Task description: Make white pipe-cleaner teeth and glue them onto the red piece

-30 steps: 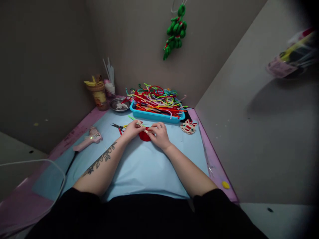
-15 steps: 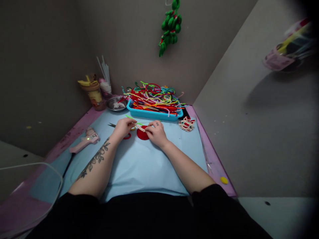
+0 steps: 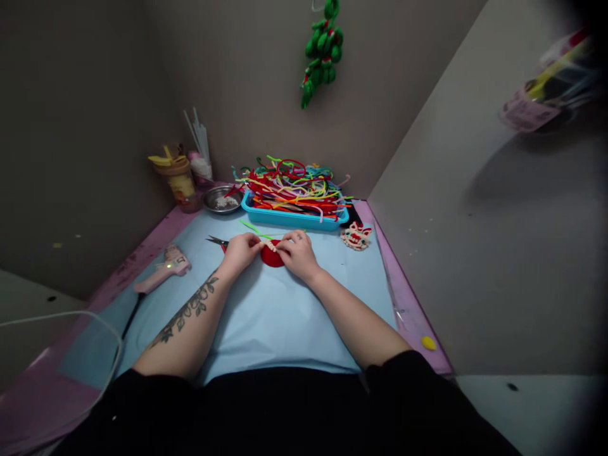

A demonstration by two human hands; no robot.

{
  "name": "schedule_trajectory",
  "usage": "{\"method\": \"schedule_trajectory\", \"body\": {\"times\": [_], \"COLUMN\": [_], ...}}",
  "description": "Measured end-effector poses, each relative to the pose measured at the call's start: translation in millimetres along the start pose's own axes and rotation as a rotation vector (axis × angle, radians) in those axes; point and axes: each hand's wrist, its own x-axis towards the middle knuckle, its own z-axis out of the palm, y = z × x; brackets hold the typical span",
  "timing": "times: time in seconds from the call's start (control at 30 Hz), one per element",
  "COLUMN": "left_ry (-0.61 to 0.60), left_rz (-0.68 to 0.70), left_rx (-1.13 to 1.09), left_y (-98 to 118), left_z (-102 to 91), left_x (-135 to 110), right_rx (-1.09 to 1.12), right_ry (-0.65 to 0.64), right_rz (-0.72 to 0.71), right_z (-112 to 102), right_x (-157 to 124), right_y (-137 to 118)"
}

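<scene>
Both of my hands pinch a cream, bumpy strip (image 3: pixel 270 245), which looks like a crimped pipe cleaner, over a round red piece (image 3: pixel 272 258) on the blue table cover. My left hand (image 3: pixel 243 251) is closed on the strip's left end. My right hand (image 3: pixel 297 253) grips its right end, with fingertips at the red piece's upper right edge. Scissors (image 3: pixel 217 240) lie by my left hand, which covers their handles in part. Just beyond the strip lies a bright green pipe cleaner (image 3: pixel 251 227).
A blue tray (image 3: pixel 294 219) heaped with coloured pipe cleaners stands at the back, beside a metal bowl (image 3: pixel 222 199). At left rests a pink glue gun (image 3: pixel 164 271) with its cord. A cream and red pipe-cleaner figure (image 3: pixel 356 236) lies right, and a yellow piece (image 3: pixel 428 342) sits near the right edge.
My left hand has moved right and slightly down, closer to my right hand, lowering the strip's left end toward the red piece. My right hand stays nearly in place.
</scene>
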Motion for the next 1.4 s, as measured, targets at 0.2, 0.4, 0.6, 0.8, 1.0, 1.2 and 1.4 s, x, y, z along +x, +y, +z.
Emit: {"method": "schedule_trajectory", "body": {"times": [0.2,0.4,0.6,0.8,1.0,1.2,1.4], "left_ry": [-0.03,-0.06,-0.085,-0.125,-0.159,-0.228,-0.174], "left_rz": [0.066,0.07,0.102,0.11,0.062,-0.093,-0.066], "left_rx": [0.122,0.205,0.242,0.272,0.223,-0.008,-0.024], "left_y": [6.9,11.1,8.3,3.5,7.1,5.8,3.0], "left_z": [1.6,0.9,-0.8,0.6,-0.9,-2.4,2.7], "left_x": [-5.5,-9.4,-9.9,-8.9,-7.8,-6.8,-6.6], "right_rx": [-0.004,-0.016,-0.017,-0.004,-0.003,0.005,0.015], "right_ry": [0.004,-0.022,-0.041,-0.032,-0.024,-0.025,-0.019], "right_rz": [-0.002,0.003,0.013,0.011,0.003,0.01,0.005], "right_z": [0.2,-0.8,-1.1,0.3,0.1,-1.5,-0.9], "right_x": [-0.1,0.5,0.8,0.6,1.0,1.2,0.8], "right_y": [-0.1,-1.1,-0.9,-0.5,0.4,0.1,1.9]}}
